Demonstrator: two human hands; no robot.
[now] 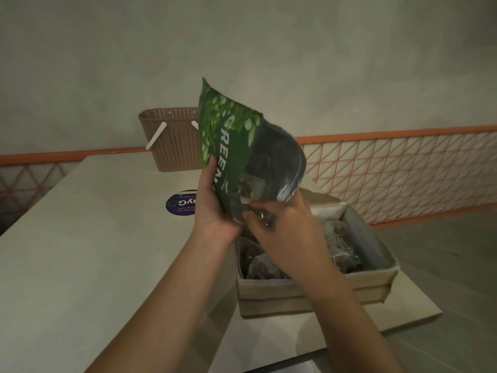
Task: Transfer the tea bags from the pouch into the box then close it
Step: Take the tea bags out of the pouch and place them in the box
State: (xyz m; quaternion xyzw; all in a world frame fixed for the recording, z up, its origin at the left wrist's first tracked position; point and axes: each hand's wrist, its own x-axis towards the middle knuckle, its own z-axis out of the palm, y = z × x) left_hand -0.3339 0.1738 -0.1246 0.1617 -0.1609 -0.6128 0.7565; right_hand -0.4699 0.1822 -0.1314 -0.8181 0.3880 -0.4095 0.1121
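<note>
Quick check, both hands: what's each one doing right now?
Left hand: closed on the green tea pouch, held tilted above the box.
Right hand: fingers pinching at the pouch's mouth; whether it holds a tea bag cannot be told.

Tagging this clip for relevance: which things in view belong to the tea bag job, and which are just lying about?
In the job: green pouch, open box, tea bags in it, left hand, right hand.
Lying about: brown basket, round blue sticker, table.
</note>
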